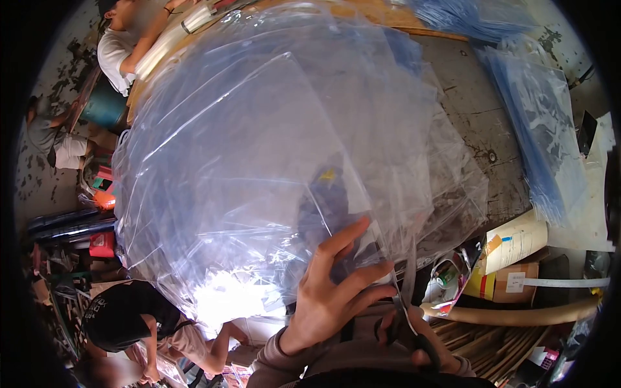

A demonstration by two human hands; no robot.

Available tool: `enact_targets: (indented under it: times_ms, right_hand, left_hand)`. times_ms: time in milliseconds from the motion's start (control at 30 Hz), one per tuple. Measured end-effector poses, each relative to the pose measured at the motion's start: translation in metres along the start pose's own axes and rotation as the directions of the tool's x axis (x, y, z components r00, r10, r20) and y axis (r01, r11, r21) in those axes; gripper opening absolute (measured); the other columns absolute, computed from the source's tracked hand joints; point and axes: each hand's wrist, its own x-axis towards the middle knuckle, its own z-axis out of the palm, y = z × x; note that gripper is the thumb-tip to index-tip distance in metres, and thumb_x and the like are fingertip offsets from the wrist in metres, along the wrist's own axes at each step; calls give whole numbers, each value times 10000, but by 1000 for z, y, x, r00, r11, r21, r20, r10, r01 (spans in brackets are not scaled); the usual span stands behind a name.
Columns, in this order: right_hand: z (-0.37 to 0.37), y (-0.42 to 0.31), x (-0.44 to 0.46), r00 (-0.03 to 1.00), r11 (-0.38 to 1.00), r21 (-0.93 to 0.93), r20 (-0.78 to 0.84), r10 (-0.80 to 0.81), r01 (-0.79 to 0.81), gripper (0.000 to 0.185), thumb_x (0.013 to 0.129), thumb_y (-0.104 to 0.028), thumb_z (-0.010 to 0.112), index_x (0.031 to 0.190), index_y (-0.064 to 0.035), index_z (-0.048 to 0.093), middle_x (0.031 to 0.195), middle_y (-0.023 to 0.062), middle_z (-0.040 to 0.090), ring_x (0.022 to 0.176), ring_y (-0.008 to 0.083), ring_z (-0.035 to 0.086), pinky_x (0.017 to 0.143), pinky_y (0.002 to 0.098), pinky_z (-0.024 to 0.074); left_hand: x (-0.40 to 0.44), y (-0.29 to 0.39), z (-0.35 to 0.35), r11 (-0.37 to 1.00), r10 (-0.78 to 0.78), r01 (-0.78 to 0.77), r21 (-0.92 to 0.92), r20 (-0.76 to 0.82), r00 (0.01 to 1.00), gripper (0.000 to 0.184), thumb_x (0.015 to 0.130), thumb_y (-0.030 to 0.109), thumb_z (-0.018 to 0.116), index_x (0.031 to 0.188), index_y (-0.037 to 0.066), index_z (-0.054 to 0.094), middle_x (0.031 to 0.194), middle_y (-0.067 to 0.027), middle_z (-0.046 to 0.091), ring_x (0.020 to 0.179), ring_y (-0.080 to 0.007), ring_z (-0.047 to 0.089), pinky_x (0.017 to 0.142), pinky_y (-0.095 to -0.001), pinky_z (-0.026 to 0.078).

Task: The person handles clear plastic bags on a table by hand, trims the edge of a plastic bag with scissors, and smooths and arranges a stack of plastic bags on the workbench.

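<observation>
Scissors (407, 316) were held in the closed right grip (432, 337) and were probably best guided with film (259, 129) kept taut by the left grip (330, 284), loosely spread, its hold unclear.

the sleeves (274, 357) are long and dull brownish-grey.

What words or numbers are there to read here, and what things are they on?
I can't make out any words or numbers for sure.
Cream sheet: faint marks like writing, too small to read.
White label on the cardboard box: too small to read.
Black shirt: pale print, too blurred to read.
</observation>
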Motion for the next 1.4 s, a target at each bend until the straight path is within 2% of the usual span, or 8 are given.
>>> enact_targets:
  times_ms: [133, 200, 400, 533, 667, 1333, 1367, 1400]
  right_hand:
    - [-1, -11, 4, 999, 996, -77, 38, 36, -33, 873, 675, -608, 677, 1211, -3, 348, 1022, 117, 465, 944, 184, 474, 831, 314, 371]
    - [-2, -9, 8, 998, 980, -187, 30, -61, 65, 794, 729, -643, 587, 1178, -22, 380, 930, 61, 510, 839, 137, 498, 753, 270, 386]
    - [0, -6, 9, 999, 998, -37, 26, -48, 49, 763, 721, -589, 633, 1168, -27, 377, 921, 56, 505, 807, 120, 500, 735, 249, 382]
    - [2, -9, 12, 1000, 996, -91, 0, -16, 16, 769, 708, -580, 657, 1164, -27, 379, 908, 50, 501, 795, 114, 502, 721, 244, 387]
    - [4, -5, 15, 998, 993, -106, -19, -57, 55, 776, 699, -581, 668, 1163, -27, 383, 901, 48, 497, 786, 112, 501, 709, 242, 394]
    - [13, 12, 11, 981, 982, -144, -136, -139, 119, 889, 632, -707, 652, 1137, -23, 392, 910, 74, 480, 820, 155, 476, 684, 272, 389]
    - [0, 19, 9, 983, 962, -212, -26, -181, 171, 886, 709, -602, 658, 1295, -14, 347, 909, 37, 455, 766, 131, 442, 627, 239, 349]
    - [7, 15, 10, 984, 962, -216, -18, -175, 167, 886, 709, -602, 658, 1295, -14, 347, 909, 37, 455, 766, 131, 442, 627, 239, 349]
  left_hand:
    - [-1, -1, 2, 999, 21, -21, 24, -15, 1000, 322, 619, 224, 800, 911, 136, 696, 1254, -142, 489, 1066, -284, 556, 796, -340, 534]
    - [-1, -1, 3, 999, 35, -34, 42, -20, 999, 318, 618, 226, 800, 907, 138, 698, 1250, -141, 493, 1055, -279, 559, 793, -335, 533]
    - [-4, -2, 3, 998, 31, -32, 58, 14, 999, 390, 552, 208, 814, 918, 156, 690, 1263, -182, 473, 1141, -328, 510, 880, -373, 501]
    - [-3, -4, 6, 996, 67, -65, 69, -28, 997, 308, 616, 236, 792, 895, 148, 696, 1236, -130, 512, 1037, -268, 557, 806, -325, 507]
    - [-5, -2, 4, 995, 54, -55, 80, 8, 998, 380, 563, 208, 809, 919, 151, 692, 1234, -182, 497, 1110, -325, 531, 851, -371, 507]
    - [-3, -14, -1, 947, 309, -307, 93, 2, 951, 329, 639, 117, 739, 961, 79, 683, 1099, -63, 593, 1028, -244, 581, 783, -319, 535]
    - [-2, -15, -3, 948, 309, -309, 72, 13, 951, 327, 640, 115, 737, 961, 79, 682, 1108, -62, 591, 1033, -238, 579, 783, -321, 535]
    - [-3, -15, -6, 950, 307, -308, 44, 29, 951, 325, 641, 112, 736, 960, 80, 681, 1116, -61, 588, 1039, -232, 577, 782, -322, 534]
